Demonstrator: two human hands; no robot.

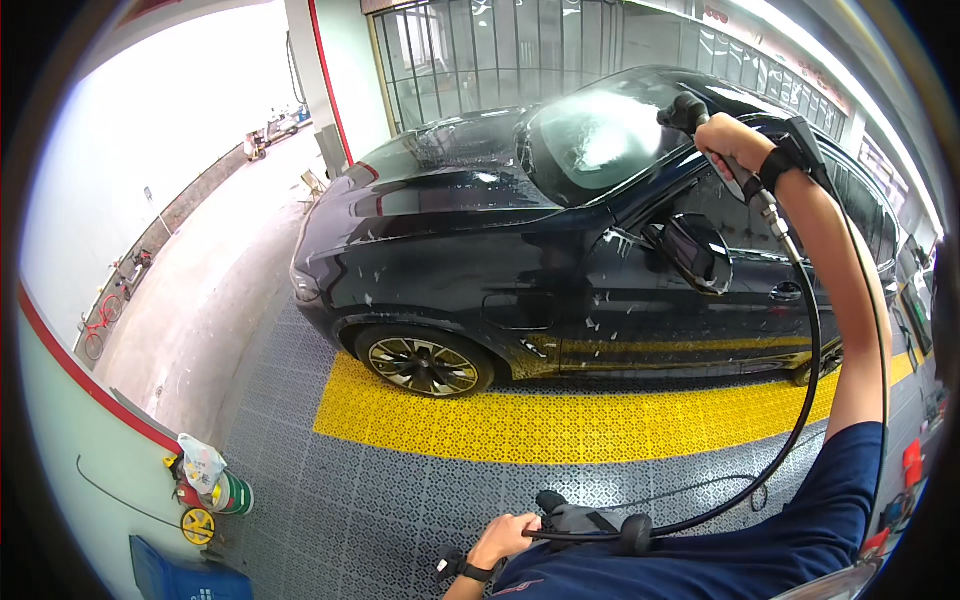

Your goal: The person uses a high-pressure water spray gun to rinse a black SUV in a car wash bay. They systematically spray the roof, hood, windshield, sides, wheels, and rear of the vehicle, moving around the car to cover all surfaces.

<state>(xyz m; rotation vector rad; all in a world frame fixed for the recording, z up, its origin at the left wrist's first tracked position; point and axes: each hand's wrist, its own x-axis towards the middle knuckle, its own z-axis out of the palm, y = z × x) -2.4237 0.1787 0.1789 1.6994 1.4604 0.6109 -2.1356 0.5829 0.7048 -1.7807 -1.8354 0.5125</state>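
Raised at the upper right, my right hand (732,142) is closed around a pressure washer gun (684,113), whose head points left across the windshield (585,135) of a wet black car (430,270). White spray and mist spread over the glass. A black hose (814,345) hangs from the gun's metal coupling and curves down across the front of my body. Low in the middle, my left hand (505,537) is closed on that hose near my waist. Streaks of foam cling to the hood, fender and doors. The side mirror (695,253) lies below the gun.
Grey floor grating (400,500) with a yellow strip (450,425) runs along the car. At the lower left stand a green-and-white bucket (235,494), a yellow reel (198,526) and a blue bin (185,575). A red-edged pillar (345,90) rises beyond the hood.
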